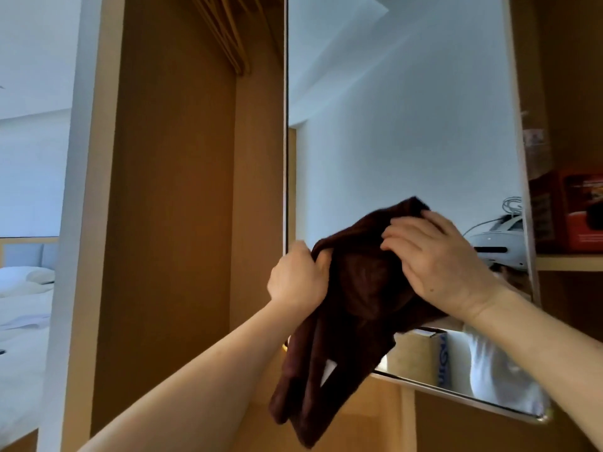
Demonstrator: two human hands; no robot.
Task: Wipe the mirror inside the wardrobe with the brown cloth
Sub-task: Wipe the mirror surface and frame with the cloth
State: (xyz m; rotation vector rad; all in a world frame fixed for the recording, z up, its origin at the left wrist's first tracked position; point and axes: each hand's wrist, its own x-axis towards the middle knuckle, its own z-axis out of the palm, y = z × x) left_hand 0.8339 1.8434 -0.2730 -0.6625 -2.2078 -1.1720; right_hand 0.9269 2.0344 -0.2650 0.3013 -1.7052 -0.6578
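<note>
Brown cloth [359,282] before mirror [408,125]; left hand [295,282] grips its edge, right hand [437,259] fingers curled into top.

Wooden shelf [567,262] at right carries red box [577,210]; bed [19,321] far left carries white pillow [29,277].

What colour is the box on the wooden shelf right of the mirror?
The box is red-orange with dark printed panels; the head view shows it.

Left hand [295,282] clenched, right hand [439,265] curled
</note>
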